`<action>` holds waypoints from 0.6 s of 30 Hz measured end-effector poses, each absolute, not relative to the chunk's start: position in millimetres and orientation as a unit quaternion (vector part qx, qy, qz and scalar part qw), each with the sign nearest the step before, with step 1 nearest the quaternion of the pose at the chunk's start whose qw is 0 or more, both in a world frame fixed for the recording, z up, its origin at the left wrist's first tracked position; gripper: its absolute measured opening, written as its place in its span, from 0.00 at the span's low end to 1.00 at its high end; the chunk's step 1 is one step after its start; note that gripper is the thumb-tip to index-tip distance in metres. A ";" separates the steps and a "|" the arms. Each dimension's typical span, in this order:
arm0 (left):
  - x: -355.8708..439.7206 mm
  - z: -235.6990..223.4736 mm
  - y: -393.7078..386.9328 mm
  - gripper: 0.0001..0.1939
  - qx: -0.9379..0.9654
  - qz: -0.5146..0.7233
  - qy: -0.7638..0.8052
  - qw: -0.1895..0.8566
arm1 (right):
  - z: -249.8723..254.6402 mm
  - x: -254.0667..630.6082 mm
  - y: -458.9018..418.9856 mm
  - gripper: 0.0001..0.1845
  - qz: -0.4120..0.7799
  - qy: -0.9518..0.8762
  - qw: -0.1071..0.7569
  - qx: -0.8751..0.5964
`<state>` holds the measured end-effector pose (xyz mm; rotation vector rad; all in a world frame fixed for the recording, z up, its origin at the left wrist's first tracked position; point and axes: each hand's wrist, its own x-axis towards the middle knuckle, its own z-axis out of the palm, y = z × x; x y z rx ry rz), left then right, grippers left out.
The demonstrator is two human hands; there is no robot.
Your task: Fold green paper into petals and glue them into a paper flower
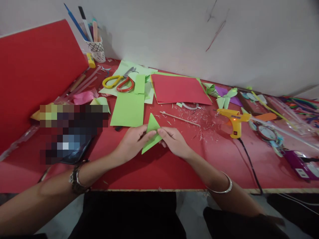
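A green piece of paper (pixel 153 127), folded into a triangle, is held up over the red table near its front edge. My left hand (pixel 137 141) grips its left side, thumb lying across the front face. From the right, my right hand (pixel 173 141) pinches the paper's edge, with its thumb close to the left thumb. Fingers behind the paper are partly hidden. Just beyond my left hand lies a flat green paper sheet (pixel 128 109). A thin pale stick (pixel 179 118) rests on the table beyond my right hand.
Scissors (pixel 124 79) lie on green papers. Red sheets (pixel 180 89) are stacked at the back. A yellow glue gun (pixel 234 121) with a lit light and trailing cord stands right. A phone (pixel 77 149) lies left, near a large red board (pixel 37 73). A pen cup (pixel 96 50) stands behind.
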<state>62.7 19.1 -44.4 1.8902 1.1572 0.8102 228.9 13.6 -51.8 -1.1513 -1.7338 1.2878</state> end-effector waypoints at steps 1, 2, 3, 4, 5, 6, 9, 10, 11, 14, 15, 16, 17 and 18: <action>62.2 -43.8 19.2 0.20 0.732 0.315 0.457 0.395 | -51.6 229.8 14.3 0.22 0.497 -0.666 0.341 -0.439; 61.7 -43.4 19.5 0.20 0.725 0.312 0.459 0.409 | -51.6 230.6 15.0 0.22 0.501 -0.666 0.341 -0.435; 61.3 -43.1 19.8 0.20 0.718 0.308 0.459 0.422 | -51.8 231.5 15.6 0.21 0.507 -0.666 0.338 -0.429; 61.0 -42.9 20.2 0.20 0.713 0.305 0.460 0.433 | -52.1 232.2 16.2 0.21 0.513 -0.667 0.334 -0.424; 60.9 -42.8 20.5 0.20 0.708 0.305 0.459 0.441 | -52.6 232.9 16.5 0.20 0.514 -0.671 0.330 -0.420; 61.0 -42.7 20.8 0.20 0.703 0.309 0.458 0.447 | -53.0 233.4 16.8 0.20 0.508 -0.677 0.327 -0.419; 61.6 -42.1 21.4 0.20 0.693 0.330 0.450 0.456 | -53.3 234.6 17.2 0.21 0.460 -0.703 0.332 -0.429; 61.7 -41.8 21.5 0.19 0.692 0.332 0.447 0.460 | -53.0 234.8 17.3 0.21 0.444 -0.710 0.333 -0.433; 61.7 -41.6 21.5 0.19 0.691 0.329 0.443 0.466 | -52.7 234.8 17.3 0.21 0.434 -0.716 0.334 -0.434; 61.4 -41.1 21.0 0.19 0.692 0.306 0.442 0.482 | -52.0 234.2 17.1 0.23 0.439 -0.716 0.331 -0.430; 61.4 -41.0 20.7 0.19 0.692 0.301 0.445 0.482 | -52.0 233.8 16.9 0.23 0.450 -0.710 0.332 -0.427; 61.5 -40.9 20.4 0.19 0.691 0.298 0.449 0.483 | -52.1 233.5 16.7 0.24 0.461 -0.702 0.336 -0.426; 61.7 -40.8 20.2 0.20 0.687 0.297 0.454 0.483 | -52.3 233.3 16.5 0.24 0.471 -0.690 0.345 -0.427; 61.9 -40.7 20.1 0.20 0.683 0.300 0.459 0.482 | -52.4 233.4 16.4 0.22 0.477 -0.677 0.365 -0.425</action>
